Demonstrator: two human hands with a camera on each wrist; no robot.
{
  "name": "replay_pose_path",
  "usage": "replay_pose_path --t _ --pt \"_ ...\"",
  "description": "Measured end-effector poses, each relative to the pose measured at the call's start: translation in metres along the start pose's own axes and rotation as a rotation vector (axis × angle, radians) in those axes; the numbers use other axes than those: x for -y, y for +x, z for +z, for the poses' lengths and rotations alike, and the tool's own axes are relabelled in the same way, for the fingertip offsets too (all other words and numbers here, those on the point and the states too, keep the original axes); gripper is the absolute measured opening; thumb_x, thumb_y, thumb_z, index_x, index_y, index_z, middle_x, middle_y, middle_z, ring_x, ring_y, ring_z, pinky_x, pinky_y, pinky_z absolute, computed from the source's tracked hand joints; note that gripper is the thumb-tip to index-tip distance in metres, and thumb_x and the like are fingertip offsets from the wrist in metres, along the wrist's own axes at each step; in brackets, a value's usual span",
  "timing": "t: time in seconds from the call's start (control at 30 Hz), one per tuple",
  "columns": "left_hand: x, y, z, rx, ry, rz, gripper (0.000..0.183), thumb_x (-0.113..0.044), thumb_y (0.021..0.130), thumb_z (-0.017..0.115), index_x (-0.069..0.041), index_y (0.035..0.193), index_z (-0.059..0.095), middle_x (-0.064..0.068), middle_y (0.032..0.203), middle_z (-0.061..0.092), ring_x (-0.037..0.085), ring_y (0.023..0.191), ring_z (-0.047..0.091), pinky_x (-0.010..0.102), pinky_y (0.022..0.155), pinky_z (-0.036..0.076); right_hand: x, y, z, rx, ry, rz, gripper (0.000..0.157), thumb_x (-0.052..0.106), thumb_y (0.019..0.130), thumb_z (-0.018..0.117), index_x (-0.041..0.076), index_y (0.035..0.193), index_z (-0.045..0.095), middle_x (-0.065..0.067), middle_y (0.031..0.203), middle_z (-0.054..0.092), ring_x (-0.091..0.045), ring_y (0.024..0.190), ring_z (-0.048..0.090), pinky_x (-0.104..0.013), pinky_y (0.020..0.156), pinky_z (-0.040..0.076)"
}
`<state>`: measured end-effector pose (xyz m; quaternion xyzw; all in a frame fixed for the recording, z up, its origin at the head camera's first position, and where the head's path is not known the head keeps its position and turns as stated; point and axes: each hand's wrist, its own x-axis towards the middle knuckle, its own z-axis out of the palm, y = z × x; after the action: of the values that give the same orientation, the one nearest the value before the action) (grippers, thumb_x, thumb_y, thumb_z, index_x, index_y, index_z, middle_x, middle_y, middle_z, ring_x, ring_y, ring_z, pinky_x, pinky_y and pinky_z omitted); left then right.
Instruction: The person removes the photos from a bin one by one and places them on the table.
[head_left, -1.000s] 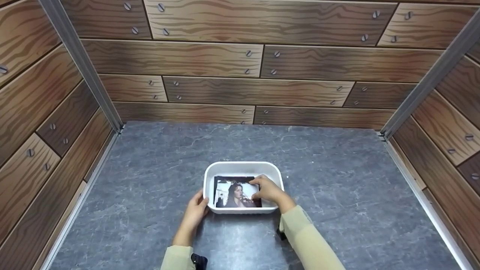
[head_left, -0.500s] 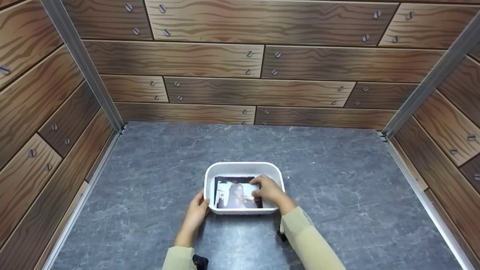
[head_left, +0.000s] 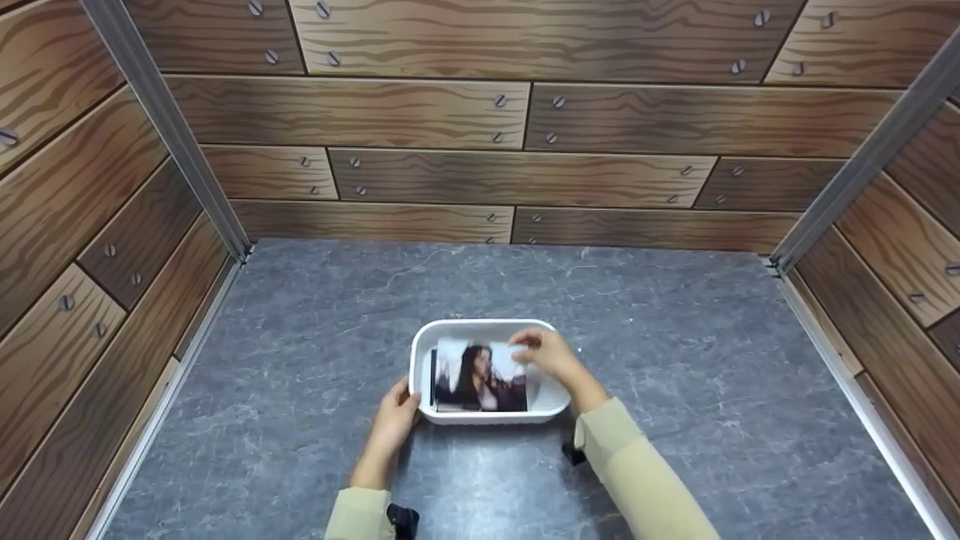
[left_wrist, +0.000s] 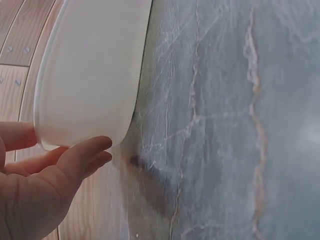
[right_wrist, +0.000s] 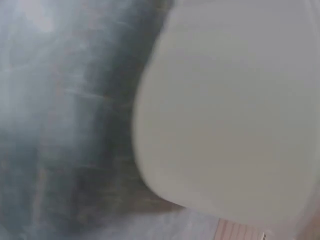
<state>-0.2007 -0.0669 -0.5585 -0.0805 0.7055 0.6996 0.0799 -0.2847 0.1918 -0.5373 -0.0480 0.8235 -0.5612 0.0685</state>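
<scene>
A white plastic tub (head_left: 487, 418) stands on the grey marbled surface, with a photo print (head_left: 480, 379) of a person inside it. The print's far edge appears raised and its picture is slightly blurred; a dark edge shows beneath it on the left. My right hand (head_left: 551, 356) reaches over the tub's right side and pinches the print near its far right corner. My left hand (head_left: 397, 412) grips the tub's left end, thumb by the rim and fingers against the outer wall, as the left wrist view shows. In the right wrist view, the tub's wall (right_wrist: 225, 110) hides the right hand.
Wood-patterned panels (head_left: 420, 112) enclose the back and both sides, with metal posts (head_left: 184, 150) at the corners. Grey marbled surface (head_left: 675, 337) extends around the tub. Dark devices sit at both sleeve cuffs.
My right hand has moved up and slightly right, and the print's far edge has risen with it, showing more of the picture. My left hand stays at the tub's left end.
</scene>
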Motion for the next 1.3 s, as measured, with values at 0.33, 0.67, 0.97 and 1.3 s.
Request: replay_pose_path --t 0.33,0.67,0.97,1.3 --pt "-0.002 0.002 0.003 -0.011 0.015 -0.019 0.049 -0.001 0.1 0.038 0.016 0.144 0.026 0.037 0.146 0.032 0.045 0.136 0.036 0.052 0.111 0.038 -0.067 0.078 -0.078 -0.257 0.797 0.095 0.033 -0.001 0.083 0.071 -0.001 0.115 0.067 -0.005 0.095 0.068 -0.012 0.082 0.063 -0.023 0.075 0.057" --pt "-0.003 0.004 0.007 0.008 0.046 -0.03 0.05 -0.005 0.101 0.04 0.014 0.145 0.027 0.035 0.145 0.036 0.042 0.133 0.042 0.048 0.107 0.044 -0.178 0.131 -0.161 -0.484 1.129 0.377 0.048 -0.003 0.081 0.073 0.016 0.125 0.066 0.002 0.113 0.068 -0.007 0.099 0.061 -0.018 0.09 0.053" --pt "-0.001 0.001 0.003 -0.015 0.024 -0.034 0.05 -0.003 0.101 0.038 0.013 0.146 0.026 0.036 0.146 0.033 0.044 0.135 0.039 0.051 0.109 0.04 -0.27 0.141 -0.151 -0.465 1.055 0.435 0.049 -0.009 0.075 0.076 0.013 0.118 0.067 -0.001 0.112 0.067 -0.011 0.102 0.062 -0.021 0.088 0.055" --pt "0.003 -0.002 0.002 -0.025 0.049 -0.038 0.049 -0.005 0.101 0.039 0.014 0.145 0.027 0.035 0.145 0.036 0.043 0.133 0.043 0.05 0.108 0.043 -0.263 0.148 -0.124 -0.622 0.864 0.45 0.056 -0.014 0.07 0.076 -0.001 0.123 0.064 -0.004 0.13 0.063 -0.014 0.102 0.064 -0.026 0.083 0.058"
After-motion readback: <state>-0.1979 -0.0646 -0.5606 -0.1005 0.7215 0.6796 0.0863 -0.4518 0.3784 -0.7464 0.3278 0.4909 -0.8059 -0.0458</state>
